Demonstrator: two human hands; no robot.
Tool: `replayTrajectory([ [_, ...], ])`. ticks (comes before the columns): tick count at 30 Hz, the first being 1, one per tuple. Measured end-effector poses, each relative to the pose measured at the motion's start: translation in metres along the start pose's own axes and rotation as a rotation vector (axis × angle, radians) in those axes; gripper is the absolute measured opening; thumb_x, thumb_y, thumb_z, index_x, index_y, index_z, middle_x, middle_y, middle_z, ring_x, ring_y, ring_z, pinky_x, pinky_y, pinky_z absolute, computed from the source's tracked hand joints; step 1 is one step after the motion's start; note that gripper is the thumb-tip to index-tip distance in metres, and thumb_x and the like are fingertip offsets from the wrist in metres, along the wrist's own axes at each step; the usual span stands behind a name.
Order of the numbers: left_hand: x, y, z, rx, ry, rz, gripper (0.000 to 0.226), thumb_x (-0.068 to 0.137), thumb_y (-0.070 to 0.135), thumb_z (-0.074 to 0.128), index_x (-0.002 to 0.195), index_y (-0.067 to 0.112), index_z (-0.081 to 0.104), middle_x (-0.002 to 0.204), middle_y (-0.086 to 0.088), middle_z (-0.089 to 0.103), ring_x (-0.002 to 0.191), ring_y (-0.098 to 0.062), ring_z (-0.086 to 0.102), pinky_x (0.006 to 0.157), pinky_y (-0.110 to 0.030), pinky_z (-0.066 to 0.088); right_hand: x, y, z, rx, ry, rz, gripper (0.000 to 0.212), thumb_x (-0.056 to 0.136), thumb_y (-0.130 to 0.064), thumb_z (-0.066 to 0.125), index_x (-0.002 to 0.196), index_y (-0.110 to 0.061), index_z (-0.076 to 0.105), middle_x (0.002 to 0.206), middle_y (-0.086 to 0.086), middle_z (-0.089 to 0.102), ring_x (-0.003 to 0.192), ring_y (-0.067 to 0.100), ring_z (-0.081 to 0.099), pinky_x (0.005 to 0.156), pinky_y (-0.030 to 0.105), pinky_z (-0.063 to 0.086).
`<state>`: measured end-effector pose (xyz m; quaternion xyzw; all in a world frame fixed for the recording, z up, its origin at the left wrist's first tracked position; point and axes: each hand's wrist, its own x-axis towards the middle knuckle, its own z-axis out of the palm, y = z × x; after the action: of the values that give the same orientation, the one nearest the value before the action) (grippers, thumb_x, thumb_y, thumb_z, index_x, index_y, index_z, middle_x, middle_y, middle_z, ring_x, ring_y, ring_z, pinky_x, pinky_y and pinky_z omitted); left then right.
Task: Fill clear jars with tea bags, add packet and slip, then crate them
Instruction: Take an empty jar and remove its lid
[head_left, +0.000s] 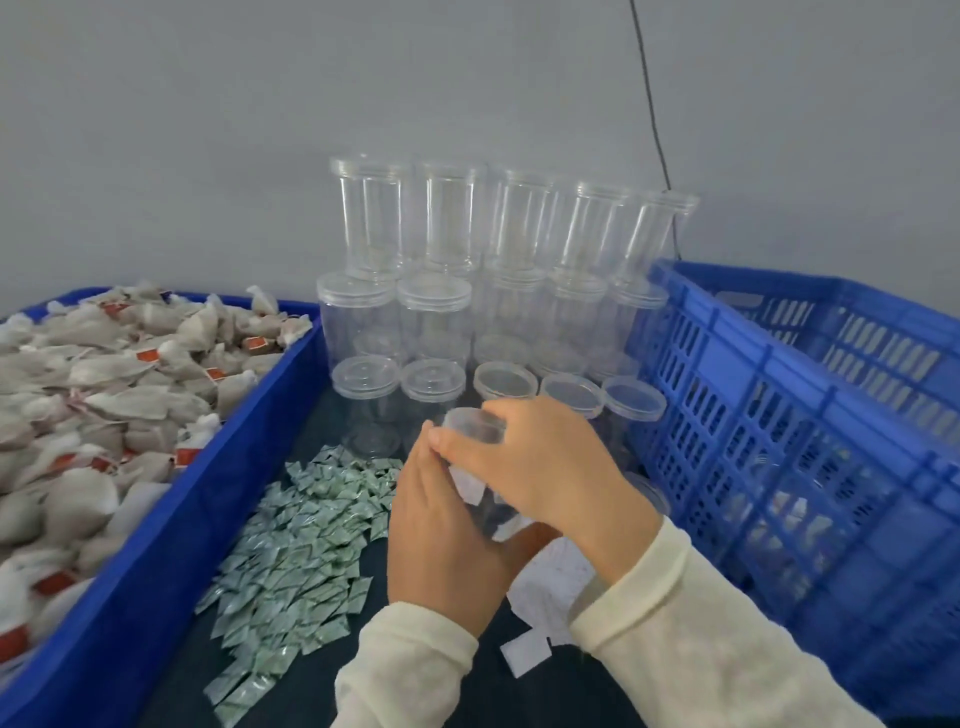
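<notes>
On the right of the dark table (519, 696) stands a blue slatted crate (789, 447), with filled jars dimly visible through its wall. On the left a blue tray (156, 561) is heaped with tea bags (93, 405) bearing orange tags. Against the grey wall (260, 130) between them, empty clear jars (467, 291) are stacked in tiers, the upper ones inverted, the front row lidded. A pile of small green packets (301, 551) lies spread on the table beside the tray, and white slips (545, 592) lie under the forearms.

In the middle, both hands hold one jar (485, 488), tilted with its top away from the person, white paper showing inside. The left hand (441, 540) wraps its fingers round the jar's body. The right hand (550, 467) curls over the lid (475, 423), thumb and fingers gripping its edge.
</notes>
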<state>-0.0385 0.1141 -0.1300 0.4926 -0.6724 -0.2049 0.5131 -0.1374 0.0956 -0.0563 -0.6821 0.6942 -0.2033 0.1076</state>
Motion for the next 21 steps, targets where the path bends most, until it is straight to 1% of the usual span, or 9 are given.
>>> replayTrajectory([
  [3,-0.011,-0.011,0.002,0.097,0.040,-0.059,0.113,0.053,0.029,0.092,0.143,-0.001,0.031,0.147,-0.015,0.039,0.136,-0.030,0.040,0.111,-0.042,0.035,-0.011,-0.004,0.015,-0.029,0.027,-0.027,0.081,0.069,-0.084,0.032,0.123,-0.029,0.059,0.114,0.002,0.062,0.110,0.025,0.056,0.090,0.038,0.046],
  [5,-0.015,-0.017,0.003,0.142,0.071,-0.049,0.102,0.053,0.023,0.092,0.135,-0.007,0.041,0.138,-0.020,0.048,0.126,-0.036,0.050,0.104,-0.047,0.042,-0.018,-0.005,0.024,-0.062,0.086,-0.080,0.079,0.069,-0.081,0.031,0.124,-0.030,0.056,0.105,0.001,0.058,0.105,0.023,0.054,0.084,0.034,0.044],
  [8,-0.021,-0.026,0.002,0.244,0.115,-0.013,0.086,0.052,0.025,0.084,0.121,-0.017,0.052,0.121,-0.026,0.058,0.108,-0.042,0.061,0.097,-0.044,0.043,-0.029,-0.004,0.035,-0.063,0.152,-0.188,0.083,0.069,-0.079,0.033,0.135,-0.030,0.050,0.108,-0.002,0.056,0.107,0.017,0.051,0.087,0.030,0.043],
  [10,-0.025,-0.032,0.004,0.258,0.153,0.031,0.086,0.050,0.022,0.084,0.119,-0.018,0.053,0.118,-0.026,0.060,0.105,-0.041,0.063,0.096,-0.043,0.040,-0.035,-0.001,0.037,-0.022,0.195,-0.284,0.084,0.067,-0.075,0.037,0.135,-0.028,0.053,0.109,-0.003,0.056,0.106,0.015,0.050,0.087,0.029,0.045],
  [11,-0.026,-0.034,0.004,0.200,0.148,0.032,0.090,0.048,0.022,0.087,0.123,-0.014,0.052,0.121,-0.019,0.059,0.108,-0.035,0.063,0.097,-0.037,0.041,-0.036,0.001,0.037,-0.011,0.204,-0.340,0.082,0.068,-0.073,0.042,0.134,-0.026,0.055,0.111,-0.003,0.056,0.107,0.015,0.049,0.088,0.030,0.046],
  [14,-0.029,-0.038,-0.002,-0.037,0.130,0.040,0.100,0.047,0.035,0.090,0.133,0.024,0.041,0.127,0.021,0.046,0.115,-0.001,0.050,0.093,-0.005,0.033,-0.035,0.010,0.023,-0.042,0.030,-0.480,0.077,0.073,-0.064,0.060,0.140,-0.027,0.048,0.124,-0.006,0.049,0.116,0.010,0.043,0.097,0.030,0.043],
  [18,-0.022,-0.040,-0.010,-0.118,0.089,0.143,0.088,0.049,0.051,0.077,0.124,0.046,0.033,0.124,0.024,0.045,0.114,0.013,0.047,0.091,-0.007,0.039,-0.025,0.015,-0.012,-0.116,-0.275,-0.632,0.081,0.075,-0.043,0.073,0.145,-0.038,0.033,0.134,-0.019,0.034,0.122,-0.005,0.031,0.099,0.013,0.031],
  [19,-0.018,-0.039,-0.012,-0.098,0.072,0.204,0.084,0.050,0.052,0.075,0.122,0.048,0.032,0.122,0.024,0.045,0.113,0.015,0.046,0.091,-0.005,0.037,-0.024,0.015,-0.019,-0.120,-0.330,-0.672,0.084,0.074,-0.033,0.075,0.146,-0.039,0.032,0.136,-0.020,0.031,0.126,-0.006,0.028,0.102,0.013,0.031],
  [21,-0.012,-0.038,-0.015,-0.039,0.063,0.317,0.080,0.054,0.054,0.073,0.124,0.036,0.038,0.122,0.023,0.044,0.114,0.006,0.045,0.095,-0.011,0.037,-0.023,0.015,-0.029,-0.117,-0.442,-0.728,0.094,0.072,-0.013,0.074,0.146,-0.045,0.027,0.142,-0.023,0.025,0.135,-0.003,0.020,0.106,0.019,0.033],
])
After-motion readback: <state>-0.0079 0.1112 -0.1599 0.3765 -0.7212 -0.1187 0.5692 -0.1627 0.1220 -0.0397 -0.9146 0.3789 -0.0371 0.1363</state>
